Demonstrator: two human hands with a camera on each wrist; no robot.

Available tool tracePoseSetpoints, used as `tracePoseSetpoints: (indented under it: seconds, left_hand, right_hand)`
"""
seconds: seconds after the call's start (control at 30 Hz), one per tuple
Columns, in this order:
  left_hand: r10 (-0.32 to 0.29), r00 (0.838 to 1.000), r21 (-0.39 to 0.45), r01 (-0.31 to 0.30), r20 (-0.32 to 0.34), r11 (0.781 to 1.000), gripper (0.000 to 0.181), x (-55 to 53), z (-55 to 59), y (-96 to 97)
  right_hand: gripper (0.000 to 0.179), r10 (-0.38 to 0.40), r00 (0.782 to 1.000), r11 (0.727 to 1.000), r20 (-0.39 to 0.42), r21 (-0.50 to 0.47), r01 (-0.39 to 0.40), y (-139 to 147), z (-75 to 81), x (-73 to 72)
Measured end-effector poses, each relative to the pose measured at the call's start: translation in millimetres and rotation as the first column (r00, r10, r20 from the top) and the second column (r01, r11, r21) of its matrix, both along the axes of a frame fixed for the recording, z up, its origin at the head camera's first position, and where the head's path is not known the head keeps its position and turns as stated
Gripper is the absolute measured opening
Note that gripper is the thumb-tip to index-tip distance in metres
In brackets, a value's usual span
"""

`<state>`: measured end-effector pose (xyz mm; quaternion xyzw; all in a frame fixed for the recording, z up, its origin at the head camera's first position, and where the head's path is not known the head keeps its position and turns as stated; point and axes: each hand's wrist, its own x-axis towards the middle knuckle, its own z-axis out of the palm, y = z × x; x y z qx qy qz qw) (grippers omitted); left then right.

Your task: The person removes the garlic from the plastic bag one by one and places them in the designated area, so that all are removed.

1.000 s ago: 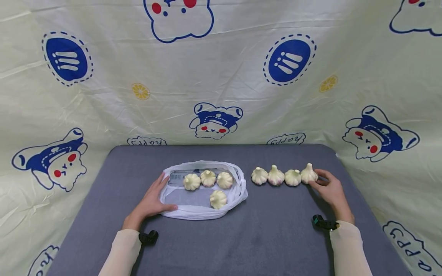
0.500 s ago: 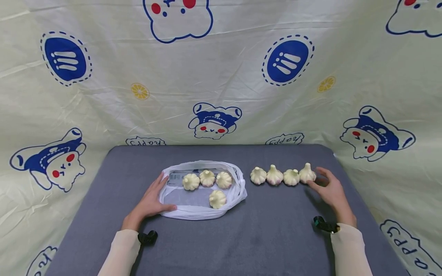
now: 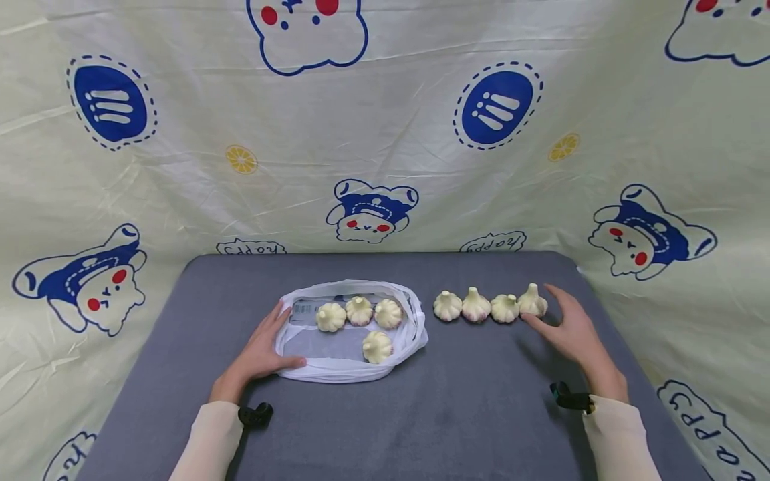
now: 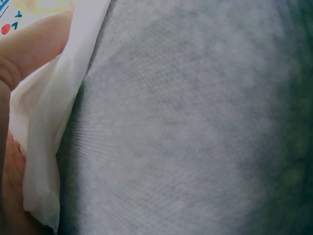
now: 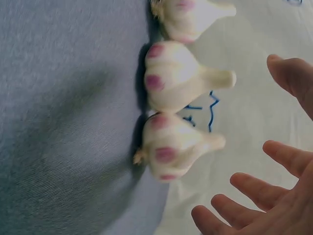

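Observation:
My left hand (image 3: pixel 263 347) holds the left end of a white plastic bag (image 3: pixel 351 372), its thumb at the front rim and its fingers along the left side. In the left wrist view the bag's white plastic (image 4: pixel 46 127) covers the thumb tip. Several garlic bulbs lie inside the bag, including one (image 3: pixel 377 347) near the front. My right hand (image 3: pixel 577 331) is spread beside the rightmost garlic bulb (image 3: pixel 533 302) of a row. The right wrist view shows its fingers straight and apart from the bulb (image 5: pixel 171 147), holding nothing.
Several garlic bulbs stand side by side right of the bag, the leftmost bulb (image 3: pixel 448 306) near the bag's right edge. Everything rests on a grey cloth-covered table (image 3: pixel 421 427). A printed curtain (image 3: pixel 385 133) hangs behind the table.
My right hand has spread its fingers and drawn back from the rightmost garlic bulb. The left hand and bag keep their places, while the view has shifted slightly.

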<state>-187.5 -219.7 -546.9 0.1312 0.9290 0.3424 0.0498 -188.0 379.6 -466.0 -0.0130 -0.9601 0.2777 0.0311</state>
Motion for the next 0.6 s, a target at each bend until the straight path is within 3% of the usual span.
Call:
tracePoseSetpoints:
  seconds: [0.3,0.6]
  left_hand:
    - [-0.005,1.000,0.013,0.005,-0.004,1.000,0.117,-0.2,-1.9,-1.0]
    - [0.003,1.000,0.017,-0.003,0.002,1.000,0.117,-0.4,-1.2,-0.2]
  right_hand:
    - [0.094,0.137,0.990,0.989,-0.024,0.059,-0.136,-34.7,15.9,3.4]
    - [0.091,0.242,0.970,0.970,-0.029,0.037,-0.241,-74.5,28.0,2.3]
